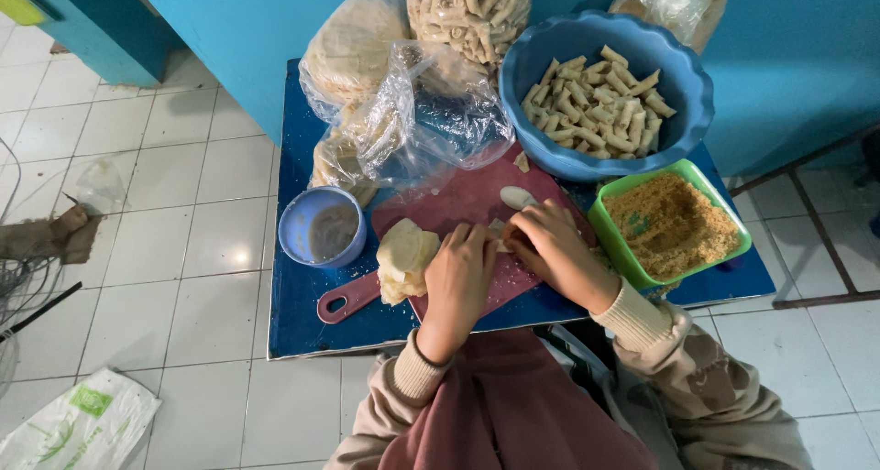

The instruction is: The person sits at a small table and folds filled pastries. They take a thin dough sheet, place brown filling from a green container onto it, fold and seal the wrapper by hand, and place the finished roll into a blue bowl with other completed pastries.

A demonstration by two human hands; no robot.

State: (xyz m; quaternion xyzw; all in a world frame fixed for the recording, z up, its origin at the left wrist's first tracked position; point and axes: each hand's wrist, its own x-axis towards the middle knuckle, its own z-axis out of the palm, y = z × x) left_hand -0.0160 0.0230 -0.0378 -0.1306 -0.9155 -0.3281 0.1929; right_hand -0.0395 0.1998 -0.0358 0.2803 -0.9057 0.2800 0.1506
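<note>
Both hands work together near the front edge of a small blue table, over a dark red cutting board whose handle sticks out toward the front left corner. The left hand lies knuckles up, fingers curled down onto a small pale wrapper piece on the board. The right hand meets it from the right, fingers bent and pinching the same piece (how firmly it grips I cannot tell, since the fingertips are hidden under the hand). Just left of the left hand a stack of pale round wrappers rests on the board's near left part, touching the hand's side or very close to it. A single pale oval bit lies on the board just beyond the right hand.

At the left edge stands a small blue cup holding a greyish paste. At the right edge a green square container holds brown crumbs. Behind it, at the back right corner, a large blue bowl is filled with finished tan rolls. Clear plastic bags crowd the back left part, some with flat wrappers inside, one with more rolls.
</note>
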